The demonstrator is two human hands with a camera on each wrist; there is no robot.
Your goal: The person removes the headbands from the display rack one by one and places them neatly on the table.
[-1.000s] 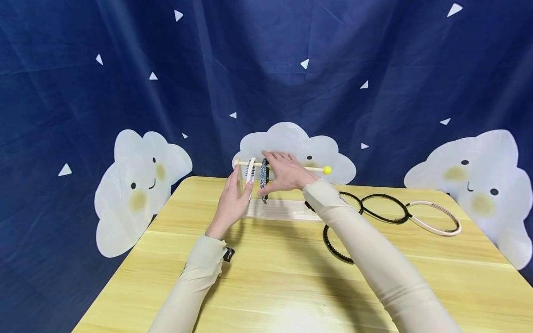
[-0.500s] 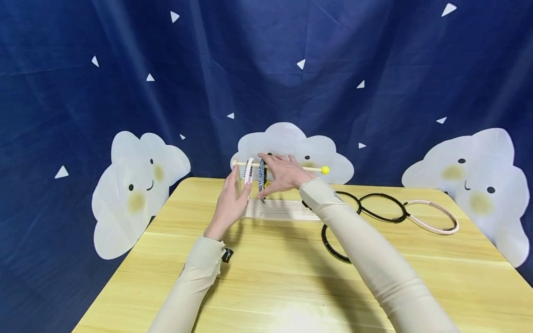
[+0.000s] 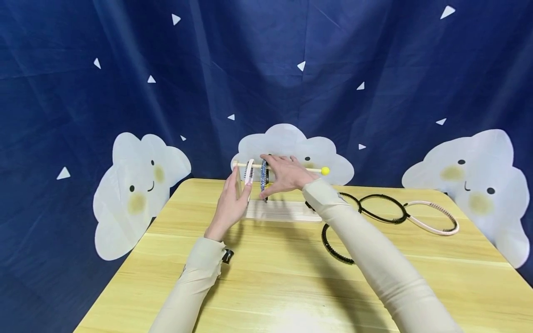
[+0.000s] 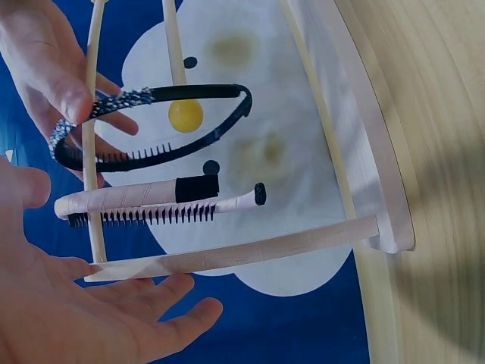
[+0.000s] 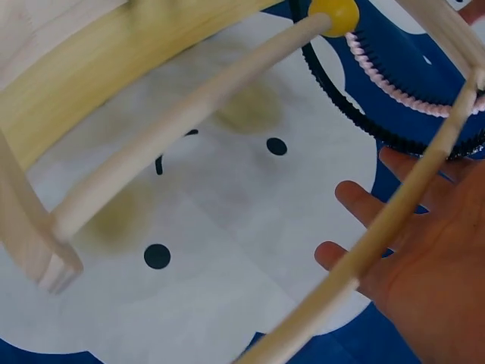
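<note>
A wooden rack (image 4: pixel 227 246) stands at the back of the table, with a rod (image 3: pixel 312 169) tipped by a yellow ball. A pale pink headband (image 4: pixel 129 199) with black comb teeth hangs on a rod near the post. To its right hangs a glittery blue-and-black headband (image 3: pixel 263 178). My left hand (image 3: pixel 228 203) rests against the post, fingers extended behind it and thumb beside the pale headband. My right hand (image 3: pixel 287 175) is spread at the blue headband, fingers over its top and thumb low at its near side. In the right wrist view its fingers (image 5: pixel 356 203) look straight.
Several headbands lie on the table to the right: a black beaded one (image 3: pixel 331 249), a plain black one (image 3: pixel 385 221) and a pale pink one (image 3: pixel 429 226). A dark blue curtain (image 3: pixel 266 69) with cloud faces hangs behind the table's back edge.
My right hand and the blue headband have shifted slightly right along the rod, away from the pale one. The left hand stays at the post.
</note>
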